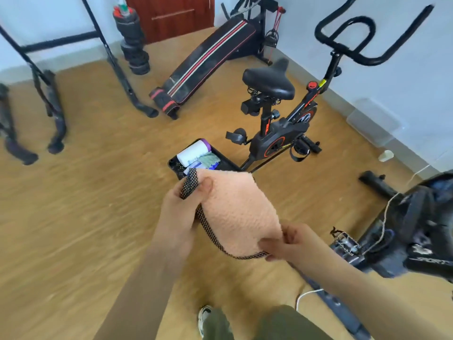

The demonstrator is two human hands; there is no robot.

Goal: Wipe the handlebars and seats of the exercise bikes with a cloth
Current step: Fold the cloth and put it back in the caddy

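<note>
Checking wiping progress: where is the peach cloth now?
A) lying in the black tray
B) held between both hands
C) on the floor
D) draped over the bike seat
B: the left hand pinches the cloth at its top corner and the right hand its lower edge, away from the seat.

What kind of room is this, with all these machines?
Most likely a small home gym. There is an exercise bike, a slanted sit-up bench and a stack of black weight plates.
</note>
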